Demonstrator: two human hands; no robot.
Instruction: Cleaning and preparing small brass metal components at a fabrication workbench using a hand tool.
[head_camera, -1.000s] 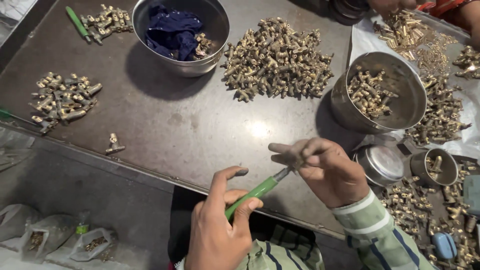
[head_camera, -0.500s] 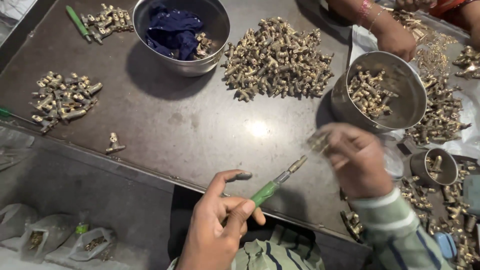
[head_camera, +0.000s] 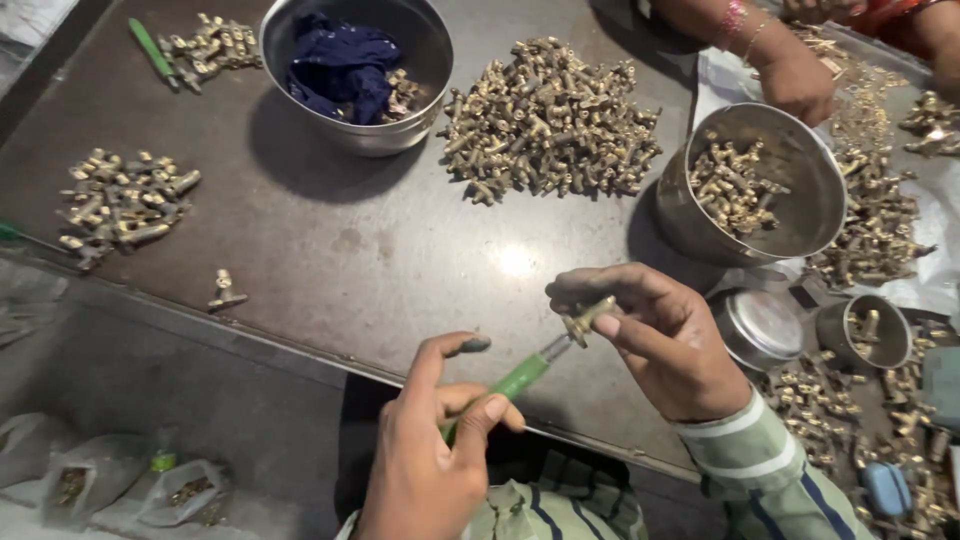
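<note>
From the head camera, the left hand (head_camera: 425, 455) wraps its fingers around a green-handled screwdriver (head_camera: 515, 380), index finger lifted off and pointing forward. The tool's long axis runs up and to the right, and its metal tip meets a small brass fitting (head_camera: 583, 320) pinched between the thumb and fingertips of the right hand (head_camera: 660, 340). The fitting thus lies at the far end of the tool from the left hand, held right in the right hand's grip, above the near edge of the dark metal table (head_camera: 330, 250).

On the table sit a large heap of brass fittings (head_camera: 550, 115), a smaller heap (head_camera: 120, 205), a steel bowl with blue cloth (head_camera: 355, 70) and a steel bowl of fittings (head_camera: 755, 190). Another person's hand (head_camera: 795, 85) rests beyond that bowl.
</note>
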